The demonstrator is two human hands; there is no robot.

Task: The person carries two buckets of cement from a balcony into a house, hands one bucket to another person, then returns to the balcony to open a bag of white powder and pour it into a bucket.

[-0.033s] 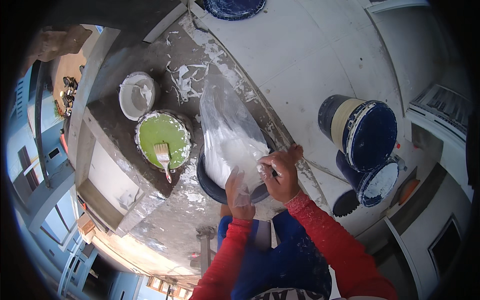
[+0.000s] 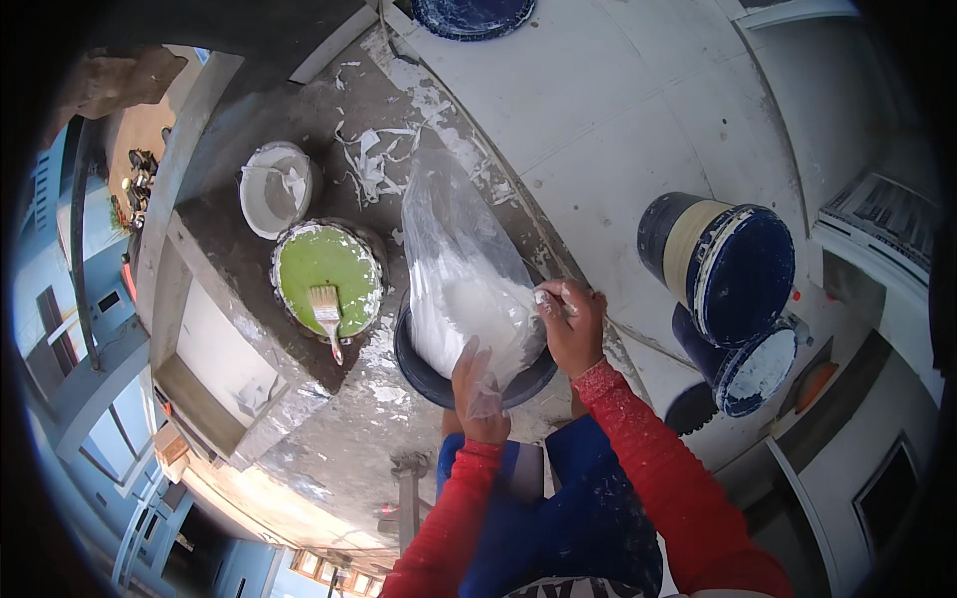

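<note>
A clear plastic bag (image 2: 454, 229) of white powder (image 2: 464, 329) stands inside a dark bucket (image 2: 414, 374) in front of me. My left hand (image 2: 480, 394) is closed on the bag's near edge, with thin film lying across the palm and fingers. At the bag's right side, my right hand (image 2: 573, 327) pinches the plastic, its fingertips dusted white. The hands are apart, on either side of the bag's near right part. Both red sleeves carry white specks.
Left of the bag, a brush (image 2: 326, 311) lies on a bucket's green top (image 2: 324, 264), with a white pail (image 2: 271, 191) behind. Dark blue buckets (image 2: 743, 274) lie or stand at right. Torn white scraps (image 2: 374, 164) litter the floor; a raised white ledge (image 2: 608, 120) runs alongside.
My right hand has shifted a little right and away from me, drawing apart from the left hand. The left hand stays nearly where it was at the bag.
</note>
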